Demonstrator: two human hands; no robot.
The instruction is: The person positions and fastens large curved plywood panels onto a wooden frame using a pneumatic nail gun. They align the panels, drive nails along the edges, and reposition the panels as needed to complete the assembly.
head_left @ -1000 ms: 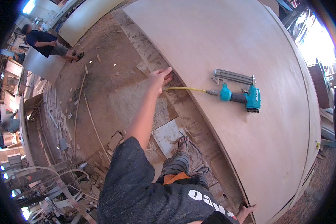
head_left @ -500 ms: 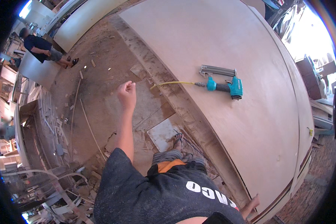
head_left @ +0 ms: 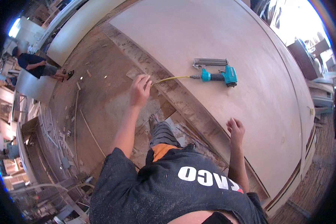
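Observation:
On the large pale wooden panel (head_left: 246, 123) lies a teal and black air nailer (head_left: 216, 74) with a grey magazine. From its fitting a yellow air hose (head_left: 171, 78) runs left and passes over the panel's edge. My left hand (head_left: 140, 90) is in the air beside that edge, close to the hose. Its fingers are loosely bent, with gaps between them, and I see nothing held. Over the panel's near side, below the nailer, my right hand (head_left: 236, 131) has its fingers curled in, with nothing visible in them.
Wood strips and scraps (head_left: 58, 128) litter the dusty floor on the left. At the far left another person (head_left: 35, 65) in dark clothing stands by leaning boards (head_left: 65, 41). Stacked timber (head_left: 321, 91) lies beyond the panel on the right.
My left hand has moved right, toward the hose, and its fingers have loosened. My right hand has come up from the panel's near corner. One foot has stepped forward; the nailer stays on the panel.

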